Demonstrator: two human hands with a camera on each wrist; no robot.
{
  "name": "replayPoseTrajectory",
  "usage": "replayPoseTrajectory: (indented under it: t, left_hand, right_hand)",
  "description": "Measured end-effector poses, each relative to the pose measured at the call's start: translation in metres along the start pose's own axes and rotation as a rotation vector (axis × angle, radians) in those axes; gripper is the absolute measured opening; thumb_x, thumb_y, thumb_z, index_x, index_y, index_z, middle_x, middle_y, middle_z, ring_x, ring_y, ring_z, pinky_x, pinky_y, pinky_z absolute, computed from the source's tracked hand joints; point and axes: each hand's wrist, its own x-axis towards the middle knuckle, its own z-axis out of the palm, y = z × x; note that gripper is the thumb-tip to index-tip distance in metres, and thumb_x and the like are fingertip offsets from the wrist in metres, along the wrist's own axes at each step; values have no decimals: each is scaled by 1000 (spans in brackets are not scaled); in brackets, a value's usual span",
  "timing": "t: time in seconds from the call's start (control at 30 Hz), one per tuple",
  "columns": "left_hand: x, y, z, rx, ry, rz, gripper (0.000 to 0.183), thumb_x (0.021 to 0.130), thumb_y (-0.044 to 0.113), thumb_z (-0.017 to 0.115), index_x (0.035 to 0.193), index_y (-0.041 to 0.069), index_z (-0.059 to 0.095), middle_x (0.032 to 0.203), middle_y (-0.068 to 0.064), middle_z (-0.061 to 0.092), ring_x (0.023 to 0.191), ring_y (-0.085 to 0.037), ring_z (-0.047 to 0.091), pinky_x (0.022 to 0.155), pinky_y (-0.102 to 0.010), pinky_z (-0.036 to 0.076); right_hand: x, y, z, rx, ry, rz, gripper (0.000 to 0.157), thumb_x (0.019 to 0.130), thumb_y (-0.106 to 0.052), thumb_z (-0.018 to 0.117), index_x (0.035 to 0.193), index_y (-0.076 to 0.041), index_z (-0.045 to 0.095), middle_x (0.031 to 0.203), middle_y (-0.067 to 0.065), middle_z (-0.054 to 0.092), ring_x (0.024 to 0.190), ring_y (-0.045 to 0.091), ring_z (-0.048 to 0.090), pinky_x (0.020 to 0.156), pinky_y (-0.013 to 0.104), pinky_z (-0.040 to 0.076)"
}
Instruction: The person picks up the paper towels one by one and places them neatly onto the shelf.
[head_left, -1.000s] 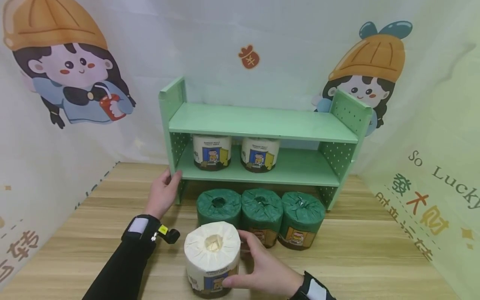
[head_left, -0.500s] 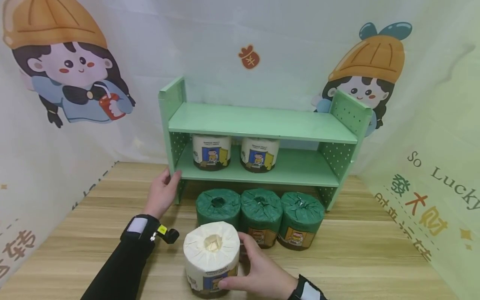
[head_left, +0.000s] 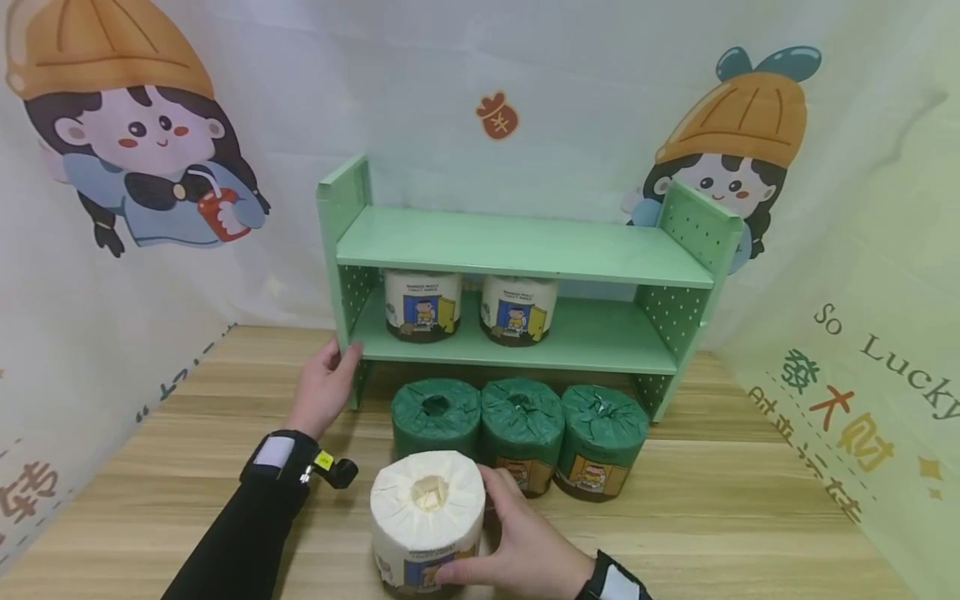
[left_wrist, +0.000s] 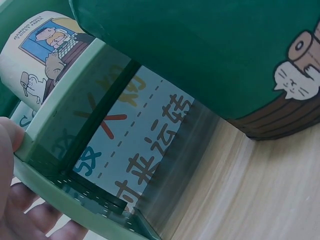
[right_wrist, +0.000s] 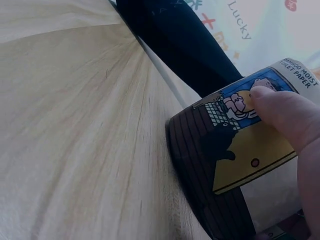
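My right hand point(head_left: 525, 542) grips a white-wrapped toilet paper roll point(head_left: 401, 529) from its right side, thumb on the printed front. In the right wrist view the thumb presses the cartoon label of that roll point(right_wrist: 272, 185), whose dark lower edge is close over the wood. With my left hand point(head_left: 324, 387) I hold the left side panel of a light green two-tier shelf point(head_left: 525, 243), thumb in front and fingers round the outer side, as the left wrist view shows. Two white toilet paper rolls point(head_left: 423, 308) stand upright on its lower tier.
Three green-wrapped toilet paper rolls stand in a row before the shelf; the rightmost green roll point(head_left: 603, 437) shows its label. A wooden table point(head_left: 750, 500) lies beneath everything. A printed cartoon cloth point(head_left: 435, 50) hangs behind and at both sides.
The held white roll has shifted slightly toward me, and my right wrist has moved a little left. My left hand stays on the shelf panel.
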Motion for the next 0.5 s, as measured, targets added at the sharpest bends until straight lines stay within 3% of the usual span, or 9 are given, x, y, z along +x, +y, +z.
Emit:
replayPoseTrajectory:
  t: [0.2,0.5]
  left_hand:
    - [1,-1,0,-2,-1,13,49,105,48,45,138,14,57,134,-14,56,119,-30,50,94,-60,44]
    - [3,-2,1,16,8,62,46,106,42,45,139,10,56,133,-15,56,121,-29,48,97,-59,42]
  right_hand:
    - [-2,2,0,-29,-8,-46,94,77,-47,85,149,-43,25,130,-9,34,122,14,32,103,54,28]
    - [-3,0,1,-1,-5,-49,88,76,-42,87,143,-38,30,129,-5,35,121,16,34,102,55,30]
